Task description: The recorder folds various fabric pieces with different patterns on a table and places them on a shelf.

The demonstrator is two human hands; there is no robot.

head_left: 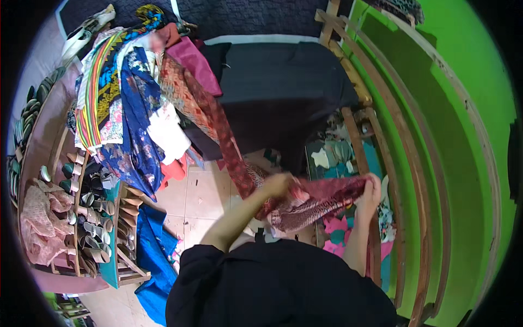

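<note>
A long red patterned cloth [223, 131] runs down from a heap of fabrics and passes under my left hand, then stretches across in front of my body. Its right end is pinched in my right hand [372, 191], with the fingers closed on the edge. My left hand [278, 185] lies over the bunched middle of the cloth; motion smears its fingers, so its grip cannot be made out. Between the two hands the cloth hangs in loose folds, showing a brown and white patterned part [305, 215] along its lower side.
Mixed fabrics, including a blue floral cloth [131, 103], are heaped at the far left of a dark-covered table [283, 71]. A rack of wooden shoe lasts [92, 218] stands at left, near blue cloth [155, 267]. Wooden rails [403, 136] and fabric scraps [338, 155] lie at right.
</note>
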